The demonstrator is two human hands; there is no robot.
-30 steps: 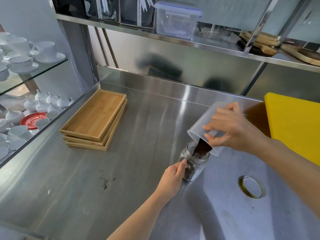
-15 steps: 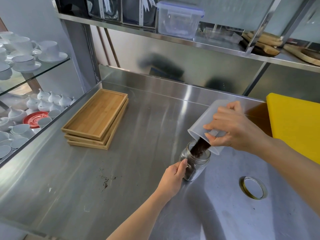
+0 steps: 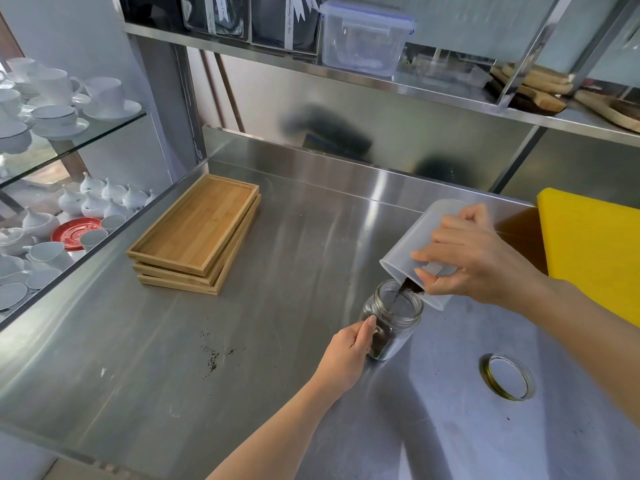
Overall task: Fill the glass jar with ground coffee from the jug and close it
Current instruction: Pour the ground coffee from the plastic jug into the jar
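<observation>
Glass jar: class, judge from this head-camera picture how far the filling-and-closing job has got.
Done: the glass jar stands open and holds some ground coffee low down. In hand: the right hand tips the jug over its mouth, coffee at the lip, while the left hand steadies it. Left: more filling; the lid lies on the counter.

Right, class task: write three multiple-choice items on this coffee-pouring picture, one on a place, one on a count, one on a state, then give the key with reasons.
1. Where is the jar lid?
A. on the jar
B. on the counter to the jar's right
C. on the trays

2. How many wooden trays are stacked?
A. one
B. three
C. five

3. What state is the glass jar in?
A. open, partly filled
B. closed, full
C. lying on its side

Key: 1 B, the lid lies flat on the steel counter; 2 B, three rims show; 3 A, the mouth is open under the tilted jug, with coffee low inside.
</observation>
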